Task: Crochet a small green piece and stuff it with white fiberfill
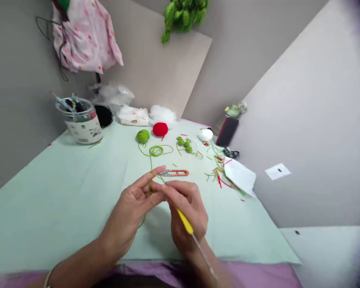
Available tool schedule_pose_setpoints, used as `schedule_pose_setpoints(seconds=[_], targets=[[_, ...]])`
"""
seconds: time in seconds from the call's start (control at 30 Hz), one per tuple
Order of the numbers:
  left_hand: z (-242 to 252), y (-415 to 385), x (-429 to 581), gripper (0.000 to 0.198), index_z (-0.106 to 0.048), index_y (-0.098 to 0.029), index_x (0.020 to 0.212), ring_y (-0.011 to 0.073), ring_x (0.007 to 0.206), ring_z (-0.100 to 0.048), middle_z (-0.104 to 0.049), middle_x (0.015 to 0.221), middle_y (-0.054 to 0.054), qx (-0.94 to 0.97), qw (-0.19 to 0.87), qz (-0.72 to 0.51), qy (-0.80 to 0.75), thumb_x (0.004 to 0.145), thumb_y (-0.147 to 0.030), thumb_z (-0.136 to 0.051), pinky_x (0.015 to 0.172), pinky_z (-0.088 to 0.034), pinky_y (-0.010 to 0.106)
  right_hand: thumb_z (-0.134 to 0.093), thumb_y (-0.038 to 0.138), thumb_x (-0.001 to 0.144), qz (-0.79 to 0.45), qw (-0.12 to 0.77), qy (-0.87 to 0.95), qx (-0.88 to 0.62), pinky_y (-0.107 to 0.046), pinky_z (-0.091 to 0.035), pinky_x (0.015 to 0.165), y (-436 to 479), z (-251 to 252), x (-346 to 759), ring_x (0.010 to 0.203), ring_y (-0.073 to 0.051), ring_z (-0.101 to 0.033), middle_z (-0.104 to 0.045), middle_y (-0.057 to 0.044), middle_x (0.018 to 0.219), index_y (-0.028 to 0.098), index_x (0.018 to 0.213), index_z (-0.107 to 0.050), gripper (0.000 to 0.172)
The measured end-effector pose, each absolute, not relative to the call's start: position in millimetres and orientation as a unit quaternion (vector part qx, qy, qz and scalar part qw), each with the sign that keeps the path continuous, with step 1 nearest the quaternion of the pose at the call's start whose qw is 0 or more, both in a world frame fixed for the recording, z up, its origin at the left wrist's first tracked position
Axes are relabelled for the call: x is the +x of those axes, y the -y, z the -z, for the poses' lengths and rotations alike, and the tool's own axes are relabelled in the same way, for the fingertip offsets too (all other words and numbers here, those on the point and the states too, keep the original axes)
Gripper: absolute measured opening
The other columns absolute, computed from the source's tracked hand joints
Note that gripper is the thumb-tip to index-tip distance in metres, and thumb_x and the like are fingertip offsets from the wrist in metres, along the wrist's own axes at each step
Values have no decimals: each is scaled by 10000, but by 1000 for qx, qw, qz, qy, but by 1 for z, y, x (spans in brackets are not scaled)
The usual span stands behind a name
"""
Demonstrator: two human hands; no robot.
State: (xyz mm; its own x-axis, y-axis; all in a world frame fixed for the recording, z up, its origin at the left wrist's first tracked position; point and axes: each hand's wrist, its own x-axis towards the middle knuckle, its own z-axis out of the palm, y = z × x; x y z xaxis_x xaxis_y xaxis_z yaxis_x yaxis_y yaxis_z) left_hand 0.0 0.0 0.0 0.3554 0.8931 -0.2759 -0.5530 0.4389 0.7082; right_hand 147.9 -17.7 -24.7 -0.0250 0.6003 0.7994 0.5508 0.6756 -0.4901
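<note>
Green yarn (151, 162) is looped over the raised index finger of my left hand (124, 212), whose thumb and other fingers pinch it near the middle. My right hand (189, 212) grips a crochet hook (184, 221) with a yellow handle; its metal shaft trails down toward the forearm. The hook's tip meets the yarn at my left fingertips, partly hidden by the fingers. From there the yarn runs up to a loose coil and a green yarn ball (143, 136). Just beyond my hands lie orange-handled thread snips (180, 173).
Farther back are a red yarn ball (160, 129), small green crocheted pieces (186, 145) and white stuffing (162, 116). A pen jar (85, 130) stands at left. On the right are yarn scraps (219, 180), a white sheet (240, 176) and a leaning phone (227, 132).
</note>
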Motion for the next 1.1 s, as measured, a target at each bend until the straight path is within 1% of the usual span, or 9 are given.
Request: schedule_pose_setpoints(seconds=[0.13,0.23,0.33,0.43,0.53,0.63,0.77,0.93,1.1], targets=[[3,-8,-2,353,-832,-259,1226,152,1049,-651,-791,1131,23,249,837,-411,-264,882,-325,-876,958,-510,252,-611,29,1001,-131,598,687,-391,-327,-646,839,17,19,153,1005,-193,-746,-769,-74,1120,297,1271,-768,411],[6,-9,-4,315,-838,-246,1217,151,1068,-645,-764,1270,40,235,852,-400,-244,906,-297,-847,969,-522,255,-613,51,1008,-183,611,665,-388,-313,-639,863,19,13,156,1001,-182,-749,-795,-47,1044,299,1198,-797,362],[6,-9,-6,340,-831,-243,1231,148,1052,-651,-772,1231,43,230,848,-407,-250,893,-274,-854,979,-521,256,-616,83,1018,-205,620,649,-390,-297,-626,823,21,11,158,966,-175,-741,-803,-41,1023,304,1172,-811,332],[4,-11,-10,373,-824,-224,1248,137,951,-654,-773,1006,25,236,838,-415,-263,878,-258,-863,963,-525,261,-617,131,1035,-244,642,607,-400,-304,-606,802,23,14,162,891,-167,-725,-791,-31,960,299,1127,-821,279],[3,-13,-13,383,-821,-214,1253,135,887,-644,-724,862,0,243,833,-415,-273,874,-254,-859,973,-526,284,-646,218,1042,-346,661,546,-381,-300,-602,768,21,17,167,811,-150,-722,-768,-21,922,286,1068,-830,198],[3,-13,-14,327,-841,-230,1201,143,929,-654,-720,934,-5,248,823,-426,-283,875,-248,-849,1003,-513,292,-697,286,1021,-415,681,487,-356,-256,-602,715,19,16,169,748,-119,-716,-753,-15,907,259,1005,-844,150],[2,-10,-9,294,-853,-264,1161,164,958,-643,-721,954,-5,276,809,-426,-297,868,-288,-848,1019,-494,311,-715,306,1013,-446,686,467,-337,-230,-597,706,18,13,165,719,-99,-696,-738,1,859,253,987,-849,146],[4,-4,-1,352,-856,-321,1144,185,1004,-608,-759,1026,11,329,781,-417,-328,797,-322,-917,986,-481,314,-701,285,1026,-408,663,518,-354,-274,-601,866,19,18,157,989,-156,-733,-802,-22,993,302,1040,-845,146],[6,-3,-3,459,-828,-365,1217,194,1044,-616,-659,933,-13,322,765,-431,-354,774,-325,-942,1024,-466,323,-673,316,1044,-461,676,459,-347,-251,-610,795,17,20,157,847,-123,-737,-800,-17,993,279,1023,-827,160]])
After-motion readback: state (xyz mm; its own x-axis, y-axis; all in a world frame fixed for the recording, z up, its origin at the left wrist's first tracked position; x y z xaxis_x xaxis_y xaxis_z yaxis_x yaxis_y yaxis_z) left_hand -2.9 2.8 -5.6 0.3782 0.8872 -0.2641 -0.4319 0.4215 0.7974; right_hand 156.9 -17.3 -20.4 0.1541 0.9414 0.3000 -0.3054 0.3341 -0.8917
